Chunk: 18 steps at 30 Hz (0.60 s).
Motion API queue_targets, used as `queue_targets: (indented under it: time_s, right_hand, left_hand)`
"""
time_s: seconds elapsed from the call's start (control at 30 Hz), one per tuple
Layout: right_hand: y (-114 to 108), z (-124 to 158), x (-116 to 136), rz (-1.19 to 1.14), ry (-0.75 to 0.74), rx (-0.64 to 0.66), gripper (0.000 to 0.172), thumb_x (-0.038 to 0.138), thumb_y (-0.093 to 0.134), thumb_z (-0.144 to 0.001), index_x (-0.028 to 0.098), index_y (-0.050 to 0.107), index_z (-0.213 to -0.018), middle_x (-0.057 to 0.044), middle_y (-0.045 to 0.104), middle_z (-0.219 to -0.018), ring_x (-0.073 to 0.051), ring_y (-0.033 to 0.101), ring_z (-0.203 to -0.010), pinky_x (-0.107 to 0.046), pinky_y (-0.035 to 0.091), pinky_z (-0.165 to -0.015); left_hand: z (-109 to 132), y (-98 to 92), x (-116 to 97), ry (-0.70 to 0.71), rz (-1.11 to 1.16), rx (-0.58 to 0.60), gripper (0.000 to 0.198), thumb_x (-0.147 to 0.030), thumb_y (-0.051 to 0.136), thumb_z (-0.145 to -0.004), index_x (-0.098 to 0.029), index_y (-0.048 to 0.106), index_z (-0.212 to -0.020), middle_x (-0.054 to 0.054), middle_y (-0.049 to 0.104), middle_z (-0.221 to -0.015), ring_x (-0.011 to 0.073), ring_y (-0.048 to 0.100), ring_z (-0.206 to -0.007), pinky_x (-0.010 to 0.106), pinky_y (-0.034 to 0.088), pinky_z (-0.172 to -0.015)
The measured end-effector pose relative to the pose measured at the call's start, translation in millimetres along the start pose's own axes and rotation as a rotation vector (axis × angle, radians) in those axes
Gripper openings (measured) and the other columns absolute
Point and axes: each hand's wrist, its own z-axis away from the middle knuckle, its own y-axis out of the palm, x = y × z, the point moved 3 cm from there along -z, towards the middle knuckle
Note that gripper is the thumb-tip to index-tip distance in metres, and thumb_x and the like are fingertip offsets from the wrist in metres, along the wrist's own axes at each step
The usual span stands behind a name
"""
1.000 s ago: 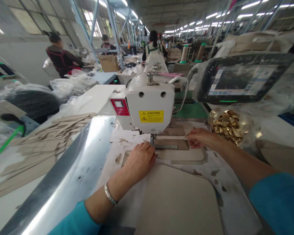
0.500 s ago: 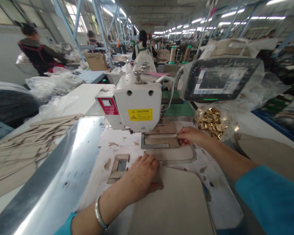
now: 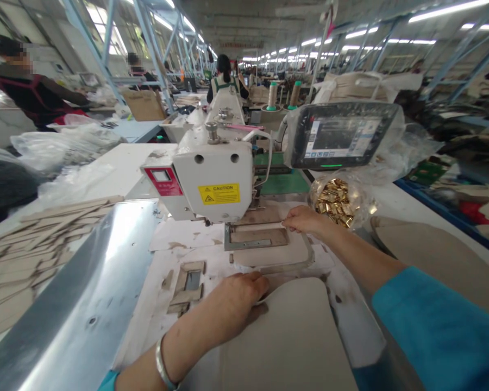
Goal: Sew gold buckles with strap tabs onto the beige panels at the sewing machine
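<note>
Fingers of my left hand (image 3: 240, 298) are closed on the top-left edge of a large beige panel (image 3: 293, 331), which bends up slightly there. My right hand (image 3: 305, 221) is in a pinch at the right end of a metal clamp frame (image 3: 248, 244); what lies between those fingertips is too small to make out. Under the frame rests another beige piece with a rounded corner (image 3: 285, 257). Just behind stands the white sewing machine head (image 3: 214, 168) with a yellow caution label. A small square beige frame piece (image 3: 182, 293) is left of the clamp.
Many beige strips (image 3: 36, 244) are piled at the left beside a shiny metal plate (image 3: 93, 282). A bag of gold-coloured metal fittings (image 3: 336, 203) and a plastic-wrapped screen (image 3: 342, 136) stand right. More beige panels (image 3: 436, 255) lie at far right. Other people work farther back.
My view has turned a little to the right. The beige panel's edge at my left hand now curves upward. My right hand stays pinched at the clamp frame's end.
</note>
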Motion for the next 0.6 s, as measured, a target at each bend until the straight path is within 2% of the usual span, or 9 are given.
queue_targets:
  time_s: [0.13, 0.27, 0.43, 0.53, 0.6]
  right_hand:
    - [2.3, 1.7, -2.3, -0.078, 0.011, 0.015, 0.016, 0.019, 0.065, -0.073, 0.016, 0.057, -0.059, 0.003, 0.054, -0.049, -0.007, 0.045, -0.044, -0.018, 0.033, -0.043]
    - [-3.3, -9.3, -9.0, 0.064, -0.088, -0.106, 0.009, 0.024, 0.066, -0.071, 0.017, 0.064, -0.065, 0.001, 0.059, -0.056, -0.012, 0.054, -0.056, -0.020, 0.036, -0.050]
    - [-25.8, -17.5, -13.7, 0.177, -0.139, -0.236, 0.010, 0.028, 0.065, -0.071, 0.018, 0.066, -0.070, -0.002, 0.061, -0.065, -0.019, 0.059, -0.070, -0.024, 0.037, -0.058]
    - [-44.6, -9.0, -17.8, 0.085, -0.251, -0.262, 0.013, 0.030, 0.067, -0.069, 0.018, 0.066, -0.074, -0.002, 0.063, -0.075, -0.020, 0.059, -0.080, -0.024, 0.040, -0.065]
    - [-56.4, 0.5, -26.1, -0.053, -0.266, -0.240, 0.017, 0.034, 0.067, -0.068, 0.020, 0.063, -0.076, 0.000, 0.063, -0.078, -0.018, 0.058, -0.078, -0.024, 0.041, -0.065]
  left_hand:
    - [-1.8, 1.7, 2.4, -0.024, 0.046, -0.009, 0.009, -0.024, 0.062, -0.087, -0.021, 0.054, -0.087, 0.001, 0.066, -0.091, 0.0195, 0.064, -0.083, 0.028, 0.044, -0.069]
    - [-1.6, 1.1, 2.5, -0.041, 0.082, 0.009, 0.009, -0.026, 0.062, -0.087, -0.021, 0.054, -0.087, 0.002, 0.066, -0.091, 0.0196, 0.064, -0.084, 0.027, 0.044, -0.070]
    - [-1.7, 1.3, 4.0, -0.052, 0.098, 0.015, 0.009, -0.026, 0.062, -0.086, -0.021, 0.055, -0.087, 0.002, 0.066, -0.092, 0.0201, 0.064, -0.085, 0.028, 0.045, -0.072]
    - [-2.1, 3.8, 6.5, -0.054, 0.109, 0.022, 0.007, -0.026, 0.060, -0.086, -0.021, 0.056, -0.089, 0.003, 0.067, -0.095, 0.0206, 0.065, -0.087, 0.028, 0.046, -0.075]
    - [-2.8, 5.0, 7.8, -0.061, 0.121, 0.030, 0.009, -0.026, 0.060, -0.086, -0.021, 0.056, -0.093, 0.004, 0.067, -0.099, 0.0213, 0.065, -0.092, 0.029, 0.047, -0.079]
